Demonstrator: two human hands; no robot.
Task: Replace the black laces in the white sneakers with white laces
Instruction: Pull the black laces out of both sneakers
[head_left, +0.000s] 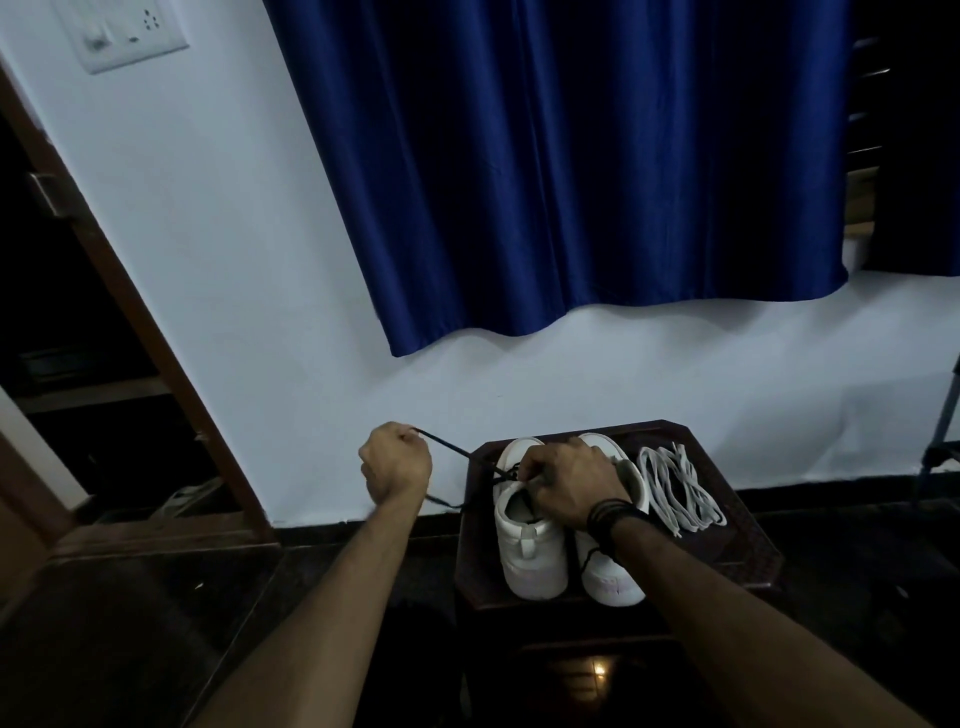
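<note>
one end of the black lace (452, 451) is pinched in the clenched left hand (394, 467) beyond the table's (748, 540) left edge; the left sneaker (527, 545) is gripped by the right hand (571, 486). white laces (680, 491) are piled near the right edge, beside the right sneaker (610, 577).

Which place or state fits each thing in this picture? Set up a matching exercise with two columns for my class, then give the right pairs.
Things:
1. black lace
2. white laces
3. curtain
4. right hand

Places or states:
A. hangs on the wall
B. loose heap beside the sneakers
C. rests on the sneakers
D. pulled taut by the left hand

Pairs: 1-D, 2-B, 3-A, 4-C
</note>
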